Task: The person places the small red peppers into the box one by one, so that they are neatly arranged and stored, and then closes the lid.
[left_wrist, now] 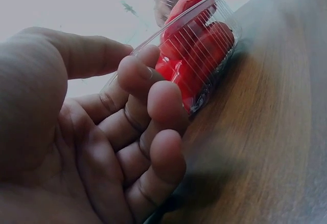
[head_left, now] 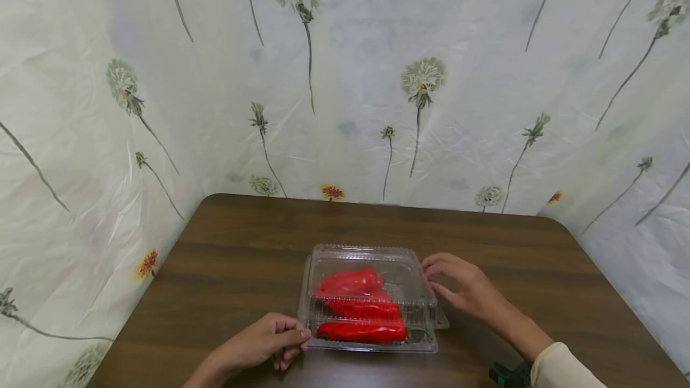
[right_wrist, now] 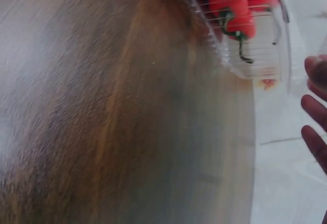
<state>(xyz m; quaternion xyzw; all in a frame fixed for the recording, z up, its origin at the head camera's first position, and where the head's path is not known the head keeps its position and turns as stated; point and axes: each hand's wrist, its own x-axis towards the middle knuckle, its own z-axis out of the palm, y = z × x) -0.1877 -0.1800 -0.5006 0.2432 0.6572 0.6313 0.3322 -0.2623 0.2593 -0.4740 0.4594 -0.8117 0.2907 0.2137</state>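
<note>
A clear plastic clamshell container (head_left: pixel 372 349) with several red peppers (head_left: pixel 361 332) inside lies on the table. Its ribbed transparent lid (head_left: pixel 401 274) is tilted above the peppers, with its front edge raised over them. My left hand (head_left: pixel 277 340) pinches the container's front left corner between thumb and index finger; the other fingers curl loosely below the rim in the left wrist view. Beside the lid's right edge is my right hand (head_left: pixel 463 286), fingertips right at the plastic. In the right wrist view its fingers (right_wrist: pixel 314 109) are spread and fairly straight. Green stems (right_wrist: pixel 240 40) show through the wall.
The dark brown wooden table (head_left: pixel 242 256) has rounded far corners. Behind and beside it hangs a pale sheet (head_left: pixel 356 76) printed with dandelions. A small dark object (head_left: pixel 509 374) lies by the right sleeve (head_left: pixel 563 367) near the front.
</note>
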